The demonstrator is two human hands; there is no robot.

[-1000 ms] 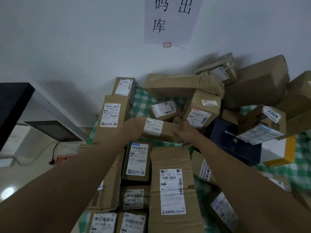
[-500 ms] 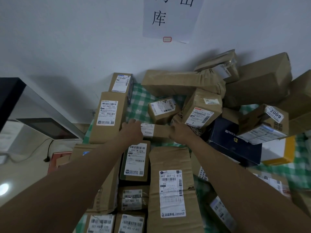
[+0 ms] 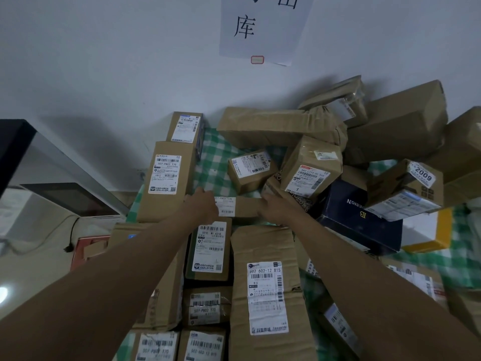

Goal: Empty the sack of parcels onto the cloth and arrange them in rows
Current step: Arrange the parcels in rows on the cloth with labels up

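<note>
Between both hands' grip, left (image 3: 204,204) and right (image 3: 276,208), lies the held parcel (image 3: 238,206).

My two arms come into view from the bottom corners, bare the whole way up: no sleeve, cuff, watch, band or glove shows on either one. My left hand (image 3: 204,204) and my right hand (image 3: 276,208) are bare too, seen from the back, with no ring that I can make out. The forearms look long and broad near the camera and taper toward the wrists, stretched by the wide lens.
</note>
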